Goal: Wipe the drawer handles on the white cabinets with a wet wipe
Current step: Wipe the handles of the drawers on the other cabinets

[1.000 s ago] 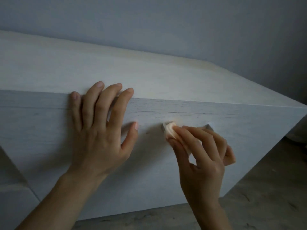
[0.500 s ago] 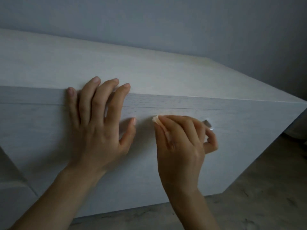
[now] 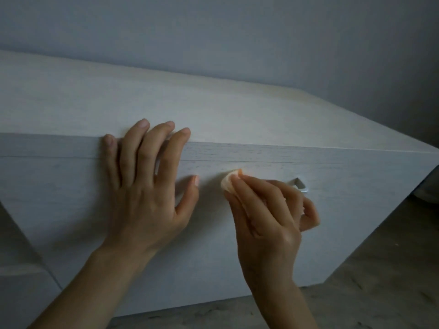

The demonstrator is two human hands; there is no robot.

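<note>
A white cabinet fills the view, with one drawer front below its top board. My left hand lies flat on the drawer front, fingers straight and reaching over the top edge. My right hand pinches a small folded wet wipe and presses it against the left end of the metal drawer handle. Only the handle's right end shows; my fingers hide the remainder.
A grey wall rises behind the cabinet. A brownish floor lies at the lower right. Another pale cabinet side stands at the lower left.
My right hand slid the wipe leftward along the handle, uncovering the handle's right end. My left hand stayed flat on the drawer front.
</note>
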